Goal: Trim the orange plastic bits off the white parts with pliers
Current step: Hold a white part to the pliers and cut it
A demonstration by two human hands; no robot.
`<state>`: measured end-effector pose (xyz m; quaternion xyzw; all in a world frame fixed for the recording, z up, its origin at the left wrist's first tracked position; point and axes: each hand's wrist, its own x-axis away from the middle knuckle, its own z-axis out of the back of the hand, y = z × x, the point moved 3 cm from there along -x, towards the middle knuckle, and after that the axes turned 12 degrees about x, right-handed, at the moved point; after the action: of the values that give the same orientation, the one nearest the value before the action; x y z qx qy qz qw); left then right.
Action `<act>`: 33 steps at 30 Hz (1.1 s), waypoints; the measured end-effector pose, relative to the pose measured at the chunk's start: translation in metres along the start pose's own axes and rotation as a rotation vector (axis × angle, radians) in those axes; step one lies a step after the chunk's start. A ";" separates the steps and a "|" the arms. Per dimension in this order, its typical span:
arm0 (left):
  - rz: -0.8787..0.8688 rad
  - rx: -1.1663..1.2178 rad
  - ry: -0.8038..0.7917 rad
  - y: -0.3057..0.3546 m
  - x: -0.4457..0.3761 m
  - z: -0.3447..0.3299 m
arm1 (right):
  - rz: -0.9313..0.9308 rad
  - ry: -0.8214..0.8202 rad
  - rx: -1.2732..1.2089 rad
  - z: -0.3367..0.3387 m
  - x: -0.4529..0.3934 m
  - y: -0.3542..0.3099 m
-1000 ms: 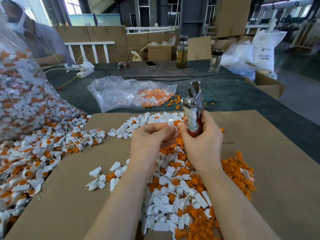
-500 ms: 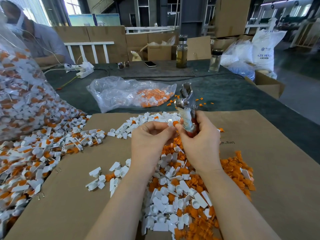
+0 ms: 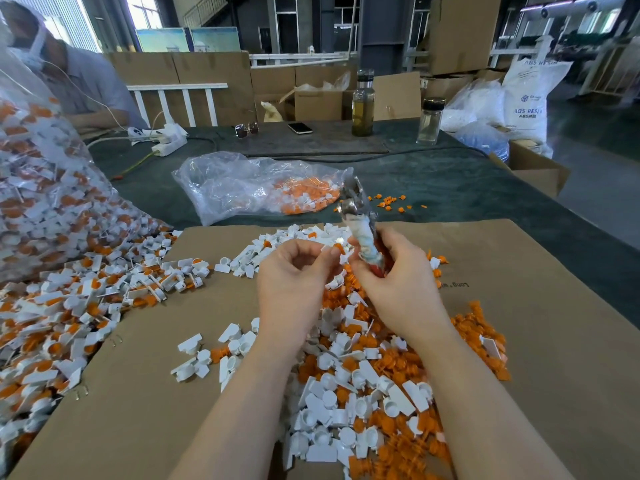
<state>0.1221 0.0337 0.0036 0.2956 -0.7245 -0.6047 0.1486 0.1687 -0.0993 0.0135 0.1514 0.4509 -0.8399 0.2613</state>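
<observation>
Now the pliers (image 3: 358, 220), upright a second ago, lean left with the head tipped toward the far edge of the cardboard sheet (image 3: 540, 306); right hand (image 3: 398, 285) still clenched round the wrapped handles. Left hand (image 3: 294, 275) pinches a white part (image 3: 329, 249) with its orange bit (image 3: 340, 248) at the fingertips, just beside the handles, not at the jaws. Reads as between cuts, piece being readied. Trimmed pile (image 3: 363, 393) lies toward the sheet's near edge.

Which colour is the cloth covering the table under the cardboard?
Dark green table cloth, shown clearly in the head view.
</observation>
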 end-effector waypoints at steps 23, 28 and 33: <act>-0.154 0.165 -0.141 0.008 -0.006 0.012 | 0.030 -0.479 0.154 0.003 0.003 0.010; -0.143 0.203 -0.141 0.005 -0.007 0.013 | 0.039 -0.461 0.190 0.000 0.004 0.009; -0.119 0.229 -0.131 0.003 -0.009 0.014 | 0.039 -0.439 0.236 -0.004 0.003 0.009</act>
<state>0.1204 0.0510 0.0045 0.3132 -0.7780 -0.5437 0.0302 0.1715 -0.1009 0.0044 0.0034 0.2793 -0.8943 0.3496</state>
